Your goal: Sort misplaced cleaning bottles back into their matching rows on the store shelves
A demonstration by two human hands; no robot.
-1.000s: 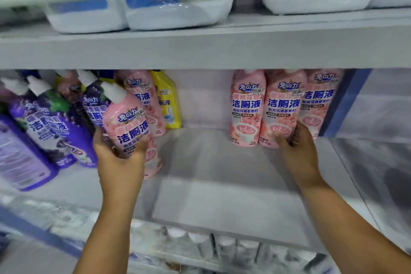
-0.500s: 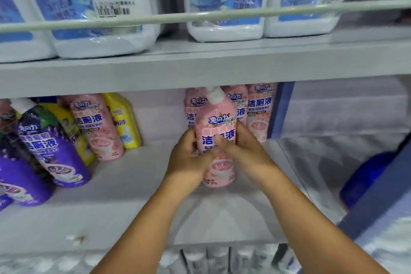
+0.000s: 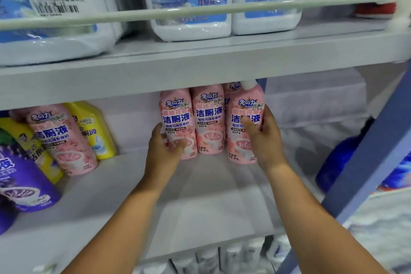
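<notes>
Right grip: my right hand [image 3: 265, 140] is curled round the rightmost pink bottle [image 3: 244, 127], thumb across its label, fingers wrapped behind its right side.
Left grip: my left hand [image 3: 163, 151] holds the leftmost pink bottle of the row [image 3: 178, 115] low down, thumb on its front, fingers round its left side.
Held bottle: upright on the middle shelf [image 3: 200, 196], its white cap just under the shelf above, its side against the middle pink bottle [image 3: 209, 118].
Pink row: three bottles stand side by side at the back of the shelf; another pink one shows behind them.
Left cluster: a lone pink bottle [image 3: 62, 140] leans among yellow bottles [image 3: 93, 129] and a purple bottle [image 3: 20, 180], well apart from the pink row.
Upper shelf: large white jugs with blue labels [image 3: 191, 0] stand behind a pale rail [image 3: 155, 12].
Right side: a blue upright [image 3: 367, 162] with a dark blue bottle [image 3: 338, 162] behind it.
Below: white caps [image 3: 222, 253] show under the shelf edge.
</notes>
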